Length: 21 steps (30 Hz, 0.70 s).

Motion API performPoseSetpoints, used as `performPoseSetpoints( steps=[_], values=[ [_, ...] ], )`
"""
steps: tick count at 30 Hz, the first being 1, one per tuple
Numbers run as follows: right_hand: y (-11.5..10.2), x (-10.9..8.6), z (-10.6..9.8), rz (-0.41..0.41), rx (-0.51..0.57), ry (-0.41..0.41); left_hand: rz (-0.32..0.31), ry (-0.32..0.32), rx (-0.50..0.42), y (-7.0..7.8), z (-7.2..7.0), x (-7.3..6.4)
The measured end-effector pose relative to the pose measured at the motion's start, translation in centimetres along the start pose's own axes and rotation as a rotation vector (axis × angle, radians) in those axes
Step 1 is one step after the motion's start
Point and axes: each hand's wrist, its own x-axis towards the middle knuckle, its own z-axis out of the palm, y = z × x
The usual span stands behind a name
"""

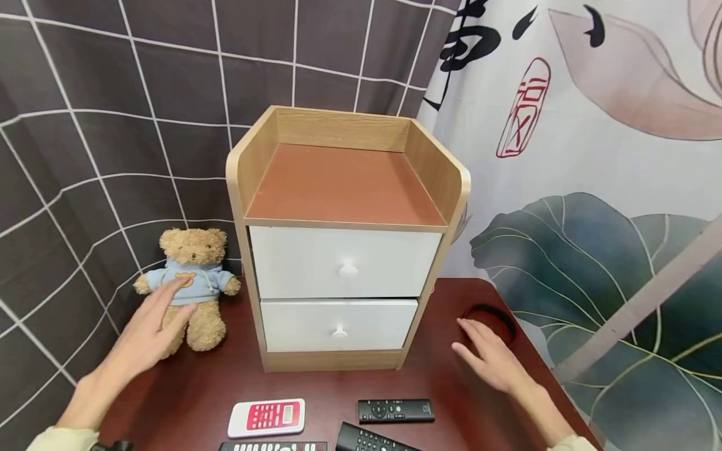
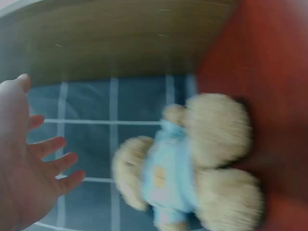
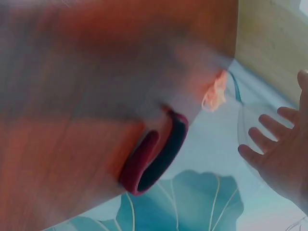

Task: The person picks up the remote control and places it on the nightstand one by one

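My left hand [image 1: 148,331] hovers in front of a teddy bear [image 1: 207,322] in a light blue hoodie, fingers spread and nothing held. The left wrist view shows the palm [image 2: 21,163] apart from the bear [image 2: 219,130]. On the right side of the table, my right hand [image 1: 495,358] is stretched out beside a dark red headband [image 1: 510,326], its fingers loose. A gap separates that hand [image 3: 284,149] from the headband [image 3: 132,175] in the right wrist view. Between the hands stands a wooden cabinet [image 1: 333,361] with two white drawers, both looking closed.
Along the table's [image 1: 186,401] near side lie a white-and-pink calculator-like device [image 1: 242,419], a small black remote [image 1: 403,410], another black remote [image 1: 361,438] and a partly cut-off keypad device [image 1: 273,446]. Behind hang a dark grid curtain [image 1: 180,81] and a printed white curtain [image 1: 468,125].
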Motion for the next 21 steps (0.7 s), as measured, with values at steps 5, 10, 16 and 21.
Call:
performPoseSetpoints(
  steps=[5,10,16,21],
  values=[
    [-1.8,-1.4,1.0,-0.088,-0.031,0.007,0.041,0.058,-0.067,3.7,-1.9,4.3],
    [-3.9,-2.4,2.1,-0.146,-0.085,-0.026,0.252,0.203,-0.175,7.9,-3.1,10.1],
    [-5.6,-3.7,3.6,-0.198,-0.068,-0.117,0.462,0.334,-0.293,12.3,-4.2,15.6],
    [-6.0,-4.9,4.8,-0.258,-0.028,-0.208,0.532,0.38,-0.423,14.2,-3.4,18.7]
  ],
)
